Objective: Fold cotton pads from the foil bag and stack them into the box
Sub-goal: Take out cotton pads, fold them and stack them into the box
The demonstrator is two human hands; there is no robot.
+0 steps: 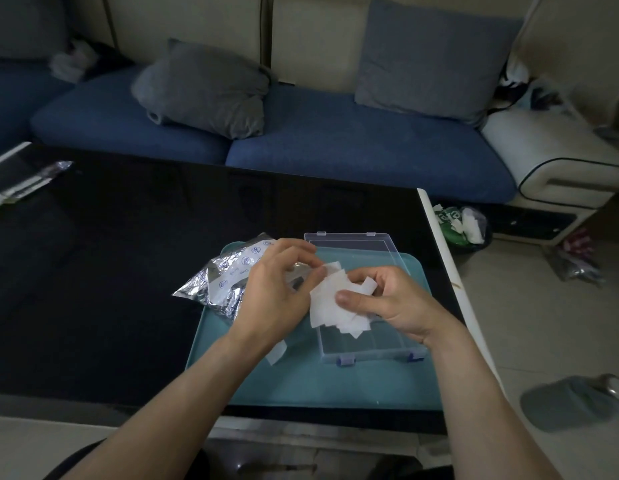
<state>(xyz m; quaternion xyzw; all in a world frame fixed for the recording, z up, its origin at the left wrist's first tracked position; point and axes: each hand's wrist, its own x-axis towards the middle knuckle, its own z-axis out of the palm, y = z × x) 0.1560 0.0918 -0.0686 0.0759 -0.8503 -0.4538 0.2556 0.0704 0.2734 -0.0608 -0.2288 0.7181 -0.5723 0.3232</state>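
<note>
My left hand (277, 289) pinches top edge of cotton pads (330, 303); my right hand (387, 303) grips bunch w/ thumb, above clear box (367, 337) on tray. Foil bag (228, 278) at left. Separate one pad, align edges, crease flat before stacking

Colours on the teal tray (336, 386)

On it: white cotton pads (327, 299), a clear box (370, 344) with blue latches, a crinkly silver foil bag (225, 282) with a white panel printed in small blue logos. Under the tray, a glossy black table (110, 271); behind it, a blue sofa (336, 140) with grey cushions.
</note>
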